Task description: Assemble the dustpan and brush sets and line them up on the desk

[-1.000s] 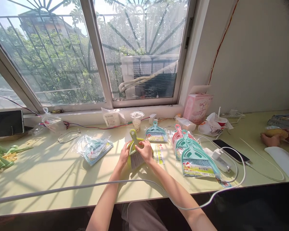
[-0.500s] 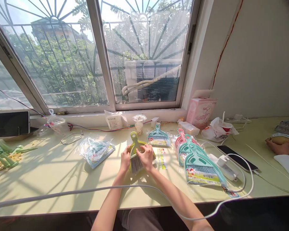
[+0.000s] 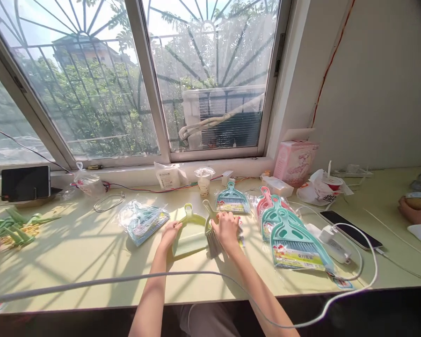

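A light green dustpan (image 3: 190, 238) lies in front of me, its looped handle pointing at the window. My left hand (image 3: 170, 233) grips its left edge with closed fingers. In my right hand (image 3: 226, 230) is a green brush (image 3: 213, 243) with grey bristles, held just right of the dustpan. Part of the brush's body is hidden by my fingers. Beyond my right hand lies a packaged teal dustpan set (image 3: 232, 199). A printed card (image 3: 242, 238) is partly covered by that hand.
More teal sets (image 3: 298, 241) and a pink one (image 3: 265, 196) lie right, beside a phone (image 3: 351, 229) and charger. A wrapped set (image 3: 142, 220) sits left. A cable (image 3: 126, 277) crosses in front. Other people's hands show at both edges.
The brush has come away from the dustpan, moving right in my right hand. My left hand has shifted left with the dustpan, whose inside now shows.
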`<state>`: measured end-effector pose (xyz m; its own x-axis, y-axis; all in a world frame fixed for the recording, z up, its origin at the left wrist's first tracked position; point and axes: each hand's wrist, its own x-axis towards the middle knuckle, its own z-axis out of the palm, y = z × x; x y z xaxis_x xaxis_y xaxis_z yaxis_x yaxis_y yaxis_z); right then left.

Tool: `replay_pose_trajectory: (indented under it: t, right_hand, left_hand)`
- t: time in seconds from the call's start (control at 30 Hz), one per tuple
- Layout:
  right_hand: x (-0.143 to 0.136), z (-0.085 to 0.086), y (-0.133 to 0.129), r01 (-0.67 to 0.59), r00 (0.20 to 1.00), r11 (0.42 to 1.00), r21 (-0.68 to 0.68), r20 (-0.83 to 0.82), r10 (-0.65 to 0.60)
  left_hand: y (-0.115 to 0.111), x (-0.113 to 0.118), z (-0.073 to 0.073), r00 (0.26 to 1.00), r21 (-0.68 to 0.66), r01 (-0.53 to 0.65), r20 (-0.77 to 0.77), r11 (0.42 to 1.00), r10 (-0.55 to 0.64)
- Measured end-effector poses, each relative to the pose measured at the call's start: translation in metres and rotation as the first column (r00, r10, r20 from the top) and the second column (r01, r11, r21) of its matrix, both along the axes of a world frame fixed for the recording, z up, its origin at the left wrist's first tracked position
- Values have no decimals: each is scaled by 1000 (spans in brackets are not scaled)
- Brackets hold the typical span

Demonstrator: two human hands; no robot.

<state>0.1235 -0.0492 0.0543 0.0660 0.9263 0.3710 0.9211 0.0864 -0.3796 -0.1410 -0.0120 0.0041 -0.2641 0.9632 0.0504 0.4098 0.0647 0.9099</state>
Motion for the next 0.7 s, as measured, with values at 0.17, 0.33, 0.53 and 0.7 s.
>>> replay_pose_trajectory:
  t: [0.17, 0.33, 0.53, 0.7]
  right_hand:
    - [22, -10, 12, 78, 992, 971, -226, 119, -52]
    - [35, -22, 26, 58, 998, 984, -170, 32, -53]
    - [54, -38, 41, 54, 995, 993, -104, -72, -62]
    - [62, -32, 45, -9, 964, 1000, -22, -267, 3]
  left_hand:
    - [0, 1, 1, 994, 48, -56, -93, 997, 60]
    - [0, 1, -2, 997, 147, 35, -72, 989, -24]
    - [7, -3, 0, 993, 118, -92, 87, 989, 82]
    - [16, -20, 4, 874, 261, -297, 461, 919, 152]
